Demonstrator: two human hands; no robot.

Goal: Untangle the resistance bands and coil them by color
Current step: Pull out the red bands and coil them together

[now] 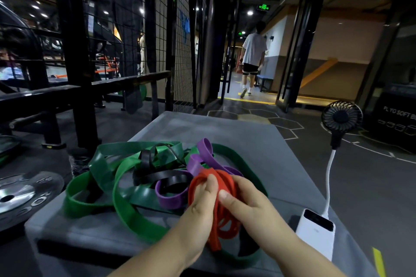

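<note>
I see my left hand [200, 207] and right hand [249, 204] both curled around the orange-red rubber resistance band [221, 227]. Both thumbs press onto its bunched loops over the near part of the grey padded bench [225, 128]. The other bands lie tangled on the bench to the left. Wide dark green rubber loops [126, 207], a purple band [171, 198] and a narrow black band [162, 175] are threaded through each other, the purple one touching the red bundle. A white power bank [315, 229] sits at the bench's right edge, its cable rising to a small black fan [341, 117]. A round metal weight plate [20, 195] lies far left.
</note>
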